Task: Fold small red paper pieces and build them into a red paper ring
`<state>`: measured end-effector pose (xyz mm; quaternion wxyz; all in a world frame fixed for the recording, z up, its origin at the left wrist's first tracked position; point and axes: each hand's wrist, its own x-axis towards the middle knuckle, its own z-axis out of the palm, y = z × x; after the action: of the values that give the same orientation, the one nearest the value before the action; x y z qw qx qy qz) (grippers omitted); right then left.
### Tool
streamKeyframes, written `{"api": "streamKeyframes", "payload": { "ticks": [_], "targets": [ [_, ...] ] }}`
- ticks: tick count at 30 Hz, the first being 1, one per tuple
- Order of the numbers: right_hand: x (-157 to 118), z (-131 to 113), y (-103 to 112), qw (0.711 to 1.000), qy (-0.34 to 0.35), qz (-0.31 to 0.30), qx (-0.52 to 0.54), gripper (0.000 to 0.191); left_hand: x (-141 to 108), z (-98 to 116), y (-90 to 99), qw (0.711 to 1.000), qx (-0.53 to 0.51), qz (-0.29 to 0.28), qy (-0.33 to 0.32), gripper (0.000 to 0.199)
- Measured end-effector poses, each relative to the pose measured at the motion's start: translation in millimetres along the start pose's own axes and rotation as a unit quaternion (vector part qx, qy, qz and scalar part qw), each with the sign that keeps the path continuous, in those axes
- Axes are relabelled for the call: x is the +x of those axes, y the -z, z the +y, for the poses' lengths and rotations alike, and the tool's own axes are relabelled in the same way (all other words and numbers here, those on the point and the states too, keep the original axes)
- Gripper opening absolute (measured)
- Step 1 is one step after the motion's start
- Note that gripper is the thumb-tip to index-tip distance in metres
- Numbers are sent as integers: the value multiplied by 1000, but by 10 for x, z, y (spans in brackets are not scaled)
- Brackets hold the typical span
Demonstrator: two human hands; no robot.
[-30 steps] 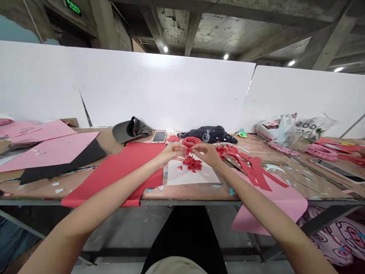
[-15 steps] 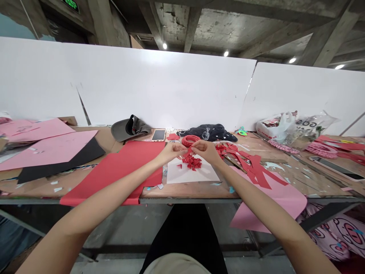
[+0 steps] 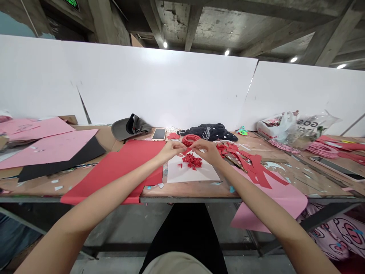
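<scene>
Pinching a small red paper scrap between them, the person's left hand and right hand are working just above a heap of red paper triangles, which is lying on a white board on the desk. A coiled red paper ring is sitting just beyond the hands, a sheet of red card is lying left of the board, and cut red strips are spreading to its right.
</scene>
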<state>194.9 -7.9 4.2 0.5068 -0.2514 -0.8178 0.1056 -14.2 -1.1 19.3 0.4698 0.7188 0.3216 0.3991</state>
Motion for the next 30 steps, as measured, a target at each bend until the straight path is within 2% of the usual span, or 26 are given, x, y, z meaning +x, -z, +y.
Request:
{"api": "streamKeyframes", "payload": {
  "ticks": [3,6,13,18,21,24,27,30],
  "targets": [
    [8,2,48,992,102,-33,-60,18,-12,16,-7,1000,-18,6,11,31],
    [15,8,74,982,154,-53,-91,22,-7,6,-6,998,-50,7,29,28],
    [12,15,68,974,182,-46,-125,21,26,-48,30,986,-153,-19,63,30],
    [1,11,73,974,180,-58,-127,23,26,-49,38,986,-153,-32,65,32],
    [-5,-39,60,985,138,-62,-87,22,8,-22,19,991,-122,-20,57,30],
    [-8,-74,28,999,11,-39,-3,23,-11,-3,-2,996,-81,-8,38,29],
    [-9,-47,-5,992,-114,-43,44,25,-18,-8,-15,999,-50,1,20,29],
    [-8,9,-19,985,-158,-61,38,26,-16,-15,-19,999,-31,1,13,30]
  ]
}}
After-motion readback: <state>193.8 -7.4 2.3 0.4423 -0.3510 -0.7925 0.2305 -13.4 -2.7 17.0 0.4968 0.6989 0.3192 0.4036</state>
